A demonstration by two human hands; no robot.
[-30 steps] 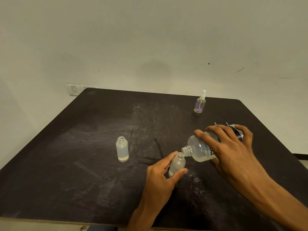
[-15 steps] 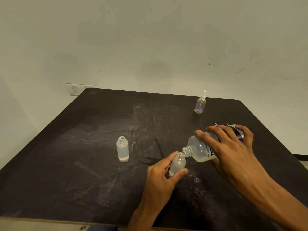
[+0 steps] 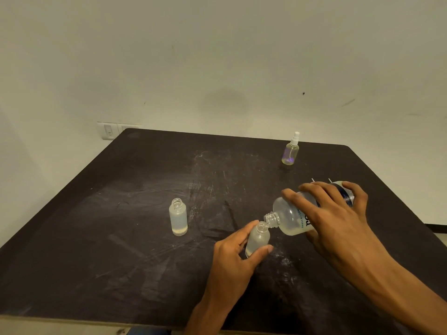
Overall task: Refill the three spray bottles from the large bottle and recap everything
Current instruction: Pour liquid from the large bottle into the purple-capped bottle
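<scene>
My right hand (image 3: 336,223) grips the large clear bottle (image 3: 291,217), tipped on its side with its open neck touching the mouth of a small frosted bottle (image 3: 257,239). That small bottle is uncapped, leans slightly and is held between thumb and fingers of my left hand (image 3: 235,258). A second uncapped frosted bottle (image 3: 178,220) stands upright to the left with a little liquid at its bottom. A third small bottle (image 3: 291,151), clear with a white spray cap on, stands at the far right of the table.
The dark scratched table (image 3: 121,238) fills the lower view, its front edge near me. Two thin white sticks (image 3: 321,180) poke up just behind my right hand. A wall switch plate (image 3: 110,130) sits behind the table's far left corner.
Hardly anything has moved: both hands hold the same pose, with the large bottle still tipped onto the small bottle's mouth.
</scene>
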